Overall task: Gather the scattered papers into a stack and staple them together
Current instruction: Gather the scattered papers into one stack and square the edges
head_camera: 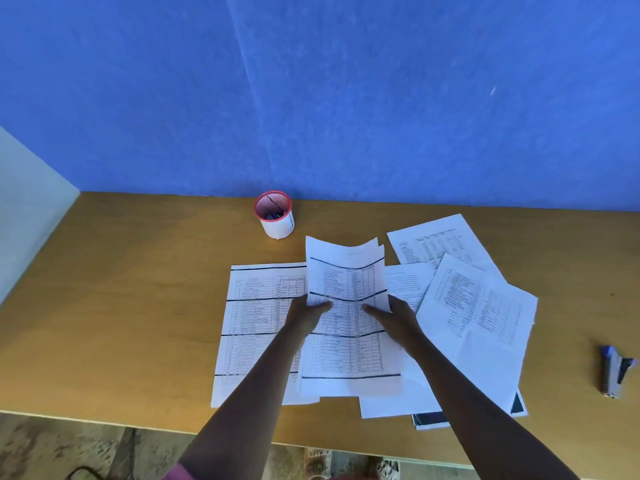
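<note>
With the left hand (306,311) and right hand (398,315) each pinching a side of the bowed sheet (348,306) above the tabletop (138,306), square it over the loose papers (478,306) before reaching for the stapler (614,374).

You're at an office-type desk: a plain wooden tabletop (138,306) pushed against a blue partition wall (311,98). Printed table sheets (263,327) lie spread on it, more papers (478,306) overlapping at right. A red-rimmed mesh pen holder (275,214) stands near the wall and a stapler (614,374) lies at far right. Bare floor shows below the desk edge.
</note>
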The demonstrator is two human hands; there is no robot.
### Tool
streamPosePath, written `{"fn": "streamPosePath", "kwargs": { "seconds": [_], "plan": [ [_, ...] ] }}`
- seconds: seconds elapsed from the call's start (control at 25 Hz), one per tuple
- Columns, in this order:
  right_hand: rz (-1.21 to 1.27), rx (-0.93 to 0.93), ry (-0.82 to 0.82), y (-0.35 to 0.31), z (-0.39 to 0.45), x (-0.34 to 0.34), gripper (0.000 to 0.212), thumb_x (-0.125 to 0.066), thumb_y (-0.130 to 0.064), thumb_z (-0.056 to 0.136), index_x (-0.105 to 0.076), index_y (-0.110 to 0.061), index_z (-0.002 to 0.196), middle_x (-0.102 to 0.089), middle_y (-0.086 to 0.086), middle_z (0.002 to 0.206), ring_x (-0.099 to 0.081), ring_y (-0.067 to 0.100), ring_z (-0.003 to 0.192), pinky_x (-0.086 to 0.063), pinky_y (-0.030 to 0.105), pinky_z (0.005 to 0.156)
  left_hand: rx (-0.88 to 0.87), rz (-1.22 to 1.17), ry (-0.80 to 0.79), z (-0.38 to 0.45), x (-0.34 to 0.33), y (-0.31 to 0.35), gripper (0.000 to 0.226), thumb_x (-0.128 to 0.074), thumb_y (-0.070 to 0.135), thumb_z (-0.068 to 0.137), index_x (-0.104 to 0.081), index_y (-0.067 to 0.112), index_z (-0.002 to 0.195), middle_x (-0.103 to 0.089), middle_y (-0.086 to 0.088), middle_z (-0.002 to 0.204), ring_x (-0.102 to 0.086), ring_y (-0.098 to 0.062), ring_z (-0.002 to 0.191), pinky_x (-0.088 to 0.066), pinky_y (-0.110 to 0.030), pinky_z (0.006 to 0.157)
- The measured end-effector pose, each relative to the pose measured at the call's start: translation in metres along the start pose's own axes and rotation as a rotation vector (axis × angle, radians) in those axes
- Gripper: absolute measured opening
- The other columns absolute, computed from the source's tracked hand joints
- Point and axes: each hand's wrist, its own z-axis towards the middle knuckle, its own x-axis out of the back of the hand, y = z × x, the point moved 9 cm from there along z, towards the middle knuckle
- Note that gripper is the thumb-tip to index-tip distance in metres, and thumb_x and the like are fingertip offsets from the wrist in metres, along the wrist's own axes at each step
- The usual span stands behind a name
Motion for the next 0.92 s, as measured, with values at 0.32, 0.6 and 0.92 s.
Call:
{"fn": "streamPosePath", "kwargs": {
  "seconds": [0.32, 0.6, 0.92],
  "plan": [
    [0.404, 0.224, 0.151, -0.072, -0.032, 0.047, 0.034, -0.084, -0.021, 0.078, -0.071, -0.023, 0.109, -0.074, -0.013, 0.102, -0.07, 0.006, 0.099, -0.053, 0.023, 0.085, -0.334, -0.202, -0.046, -0.051, 0.008, 0.082, 0.021, -0.073, 0.018, 0.087, -0.073, 0.014, 0.107, -0.076, 0.003, 0.101, -0.072, -0.005, 0.094, -0.055, -0.017, 0.077],
    [0.473, 0.417, 0.202, -0.108, -0.061, 0.076, 0.042, -0.088, -0.016, 0.073, -0.07, -0.024, 0.11, -0.075, -0.017, 0.104, -0.069, -0.004, 0.103, -0.056, 0.015, 0.085, -0.4, -0.291, -0.001, -0.077, 0.017, 0.112, 0.03, -0.084, 0.022, 0.075, -0.071, 0.023, 0.102, -0.076, 0.01, 0.099, -0.072, -0.004, 0.093, -0.057, -0.022, 0.077],
    [0.496, 0.382, 0.138, -0.098, -0.069, 0.07, 0.026, -0.087, -0.011, 0.073, -0.073, -0.028, 0.089, -0.076, -0.024, 0.083, -0.073, -0.005, 0.084, -0.056, 0.012, 0.068, -0.454, -0.285, -0.01, -0.094, 0.014, 0.112, 0.038, -0.088, 0.016, 0.069, -0.069, 0.024, 0.101, -0.076, 0.009, 0.101, -0.073, -0.009, 0.097, -0.058, -0.026, 0.084]
  ]
}}
